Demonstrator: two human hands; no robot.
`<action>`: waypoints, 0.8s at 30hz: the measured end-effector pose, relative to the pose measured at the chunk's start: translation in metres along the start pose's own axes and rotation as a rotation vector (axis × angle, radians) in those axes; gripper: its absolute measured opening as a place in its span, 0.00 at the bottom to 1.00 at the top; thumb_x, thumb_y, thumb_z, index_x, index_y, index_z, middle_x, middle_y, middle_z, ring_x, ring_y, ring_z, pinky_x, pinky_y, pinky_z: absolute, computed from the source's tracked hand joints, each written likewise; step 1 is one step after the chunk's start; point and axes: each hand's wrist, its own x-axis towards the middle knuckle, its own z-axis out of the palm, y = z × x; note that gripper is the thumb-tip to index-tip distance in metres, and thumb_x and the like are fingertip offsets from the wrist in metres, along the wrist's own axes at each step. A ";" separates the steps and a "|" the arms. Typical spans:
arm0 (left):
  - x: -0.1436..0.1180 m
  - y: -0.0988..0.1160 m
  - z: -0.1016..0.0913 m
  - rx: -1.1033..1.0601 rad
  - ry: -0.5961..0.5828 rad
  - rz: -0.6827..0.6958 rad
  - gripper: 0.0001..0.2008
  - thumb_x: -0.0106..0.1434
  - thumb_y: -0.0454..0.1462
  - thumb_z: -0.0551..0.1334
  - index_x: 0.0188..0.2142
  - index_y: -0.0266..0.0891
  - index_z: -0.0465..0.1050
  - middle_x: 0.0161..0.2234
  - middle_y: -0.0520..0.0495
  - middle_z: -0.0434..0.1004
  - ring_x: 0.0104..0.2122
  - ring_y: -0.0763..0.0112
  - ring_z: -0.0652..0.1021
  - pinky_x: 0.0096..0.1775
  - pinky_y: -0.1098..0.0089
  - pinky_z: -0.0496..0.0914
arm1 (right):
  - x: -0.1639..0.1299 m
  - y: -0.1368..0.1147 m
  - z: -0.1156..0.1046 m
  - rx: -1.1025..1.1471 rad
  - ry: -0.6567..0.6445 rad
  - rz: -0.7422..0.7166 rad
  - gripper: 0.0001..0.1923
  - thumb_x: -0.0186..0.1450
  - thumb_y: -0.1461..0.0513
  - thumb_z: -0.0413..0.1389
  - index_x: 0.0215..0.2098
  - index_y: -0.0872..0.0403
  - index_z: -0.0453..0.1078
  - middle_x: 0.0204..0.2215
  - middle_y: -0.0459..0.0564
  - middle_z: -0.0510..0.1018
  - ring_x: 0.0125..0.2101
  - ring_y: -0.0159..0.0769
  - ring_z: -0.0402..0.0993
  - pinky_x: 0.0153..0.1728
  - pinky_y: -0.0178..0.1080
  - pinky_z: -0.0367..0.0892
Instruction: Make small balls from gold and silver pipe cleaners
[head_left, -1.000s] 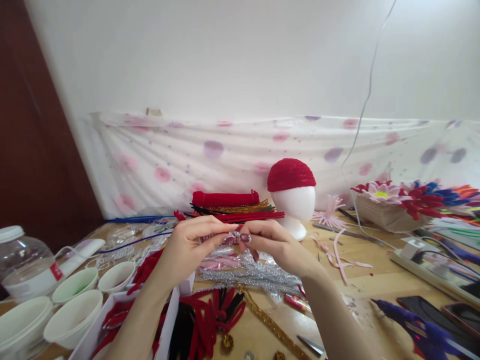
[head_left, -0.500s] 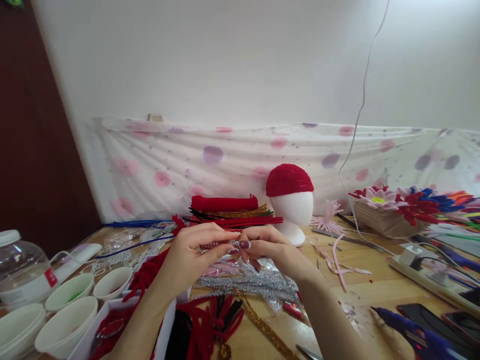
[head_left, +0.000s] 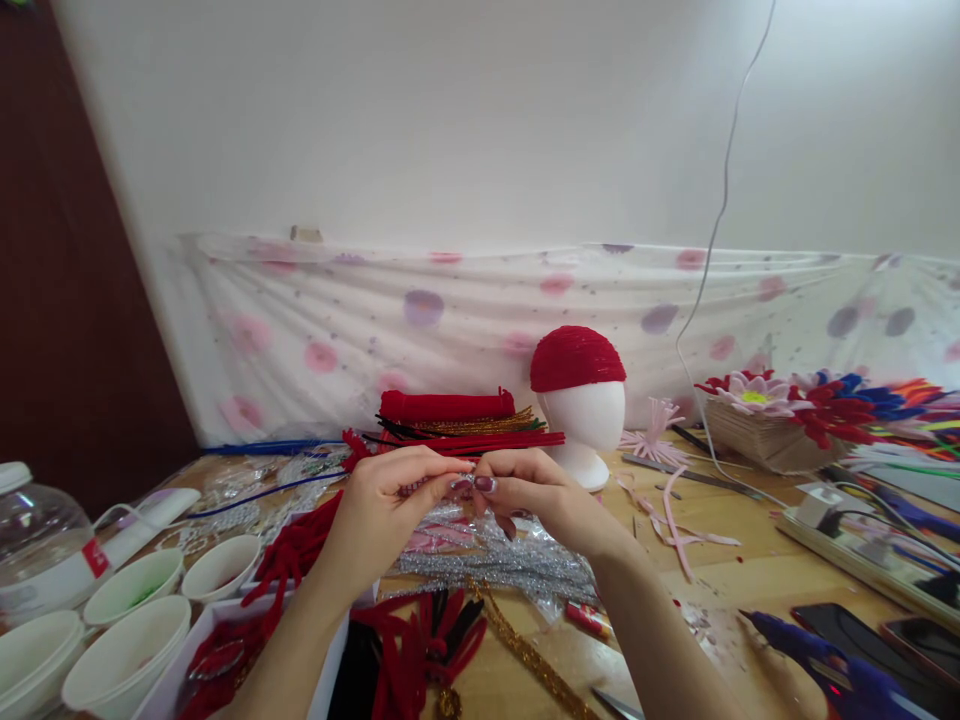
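My left hand point(head_left: 386, 505) and my right hand point(head_left: 536, 495) meet fingertip to fingertip above the table, both pinching a small silver-and-red piece point(head_left: 459, 484); its exact shape is too small to tell. Directly below them lies a bundle of silver tinsel stems point(head_left: 487, 565) in clear wrap. Behind the hands stands a white foam head point(head_left: 586, 415) wearing a red cap point(head_left: 576, 356), next to a stack of red, gold and black stems point(head_left: 457, 418).
White bowls point(head_left: 127, 650) and a clear jar point(head_left: 41, 535) sit at the left. A white box point(head_left: 330, 665) holds red pieces. A blue glue gun point(head_left: 821, 665), phones point(head_left: 870, 628), a power strip point(head_left: 847, 545) and a basket of coloured flowers point(head_left: 795, 415) are at the right.
The hands stay joined on the small piece, fingers shifting slightly. The view has tipped up a little, so everything sits somewhat lower and to the left.
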 end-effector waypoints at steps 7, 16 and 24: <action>-0.004 0.000 0.017 0.054 0.149 -0.039 0.11 0.63 0.26 0.63 0.35 0.42 0.82 0.32 0.54 0.84 0.32 0.77 0.81 0.37 0.81 0.73 | 0.001 0.000 -0.001 0.016 0.037 -0.032 0.12 0.64 0.55 0.60 0.28 0.56 0.72 0.19 0.40 0.65 0.20 0.26 0.56 0.22 0.33 0.54; -0.007 0.003 0.022 0.031 0.176 -0.134 0.10 0.65 0.30 0.62 0.35 0.43 0.82 0.31 0.54 0.82 0.32 0.75 0.80 0.37 0.80 0.73 | 0.001 -0.002 0.003 -0.014 0.038 -0.084 0.13 0.66 0.55 0.57 0.29 0.55 0.73 0.18 0.39 0.64 0.19 0.27 0.56 0.21 0.33 0.53; -0.003 0.003 0.003 -0.084 -0.043 -0.105 0.15 0.65 0.28 0.63 0.40 0.51 0.84 0.35 0.57 0.85 0.35 0.78 0.82 0.39 0.83 0.72 | -0.009 -0.008 -0.006 -0.114 0.082 -0.089 0.11 0.65 0.59 0.56 0.29 0.56 0.75 0.21 0.43 0.70 0.21 0.27 0.60 0.22 0.33 0.55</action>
